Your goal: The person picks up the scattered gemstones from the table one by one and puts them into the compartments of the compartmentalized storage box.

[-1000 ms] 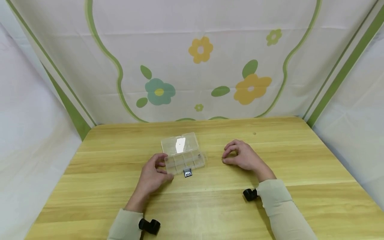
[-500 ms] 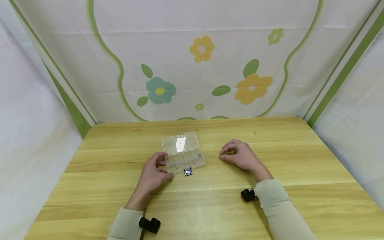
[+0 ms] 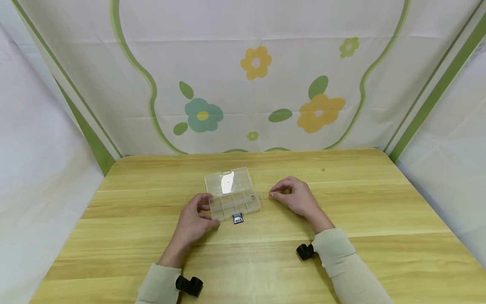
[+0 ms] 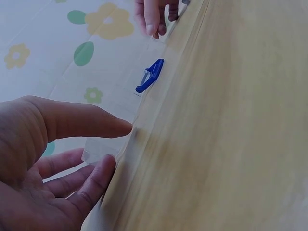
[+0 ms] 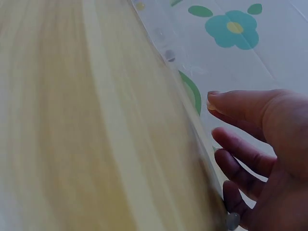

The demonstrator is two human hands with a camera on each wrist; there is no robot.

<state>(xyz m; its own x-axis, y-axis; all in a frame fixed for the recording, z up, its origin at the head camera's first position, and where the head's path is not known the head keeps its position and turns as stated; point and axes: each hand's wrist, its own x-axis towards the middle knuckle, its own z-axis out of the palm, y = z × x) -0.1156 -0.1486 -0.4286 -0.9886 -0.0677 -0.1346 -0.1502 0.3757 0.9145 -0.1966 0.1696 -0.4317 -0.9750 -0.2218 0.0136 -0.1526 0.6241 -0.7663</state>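
Note:
A clear plastic compartment box lies on the table with its lid folded back. A blue latch sticks out from its near side. My left hand holds the box's left end, thumb at the near corner and fingers along the end. Right of the box, my right hand pinches a tiny pale bead between thumb and index finger, the other fingers loosely bent. Inside the box show a dark bead and a yellowish bead.
A small round bead lies on the wooden table toward the back right. A floral cloth hangs behind the table's far edge, with white cloth on both sides. Black wrist cameras sit at both cuffs.
My right hand has moved left and slightly away from me, closer to the box's right end, still pinching the bead. The left hand and the box have stayed in place.

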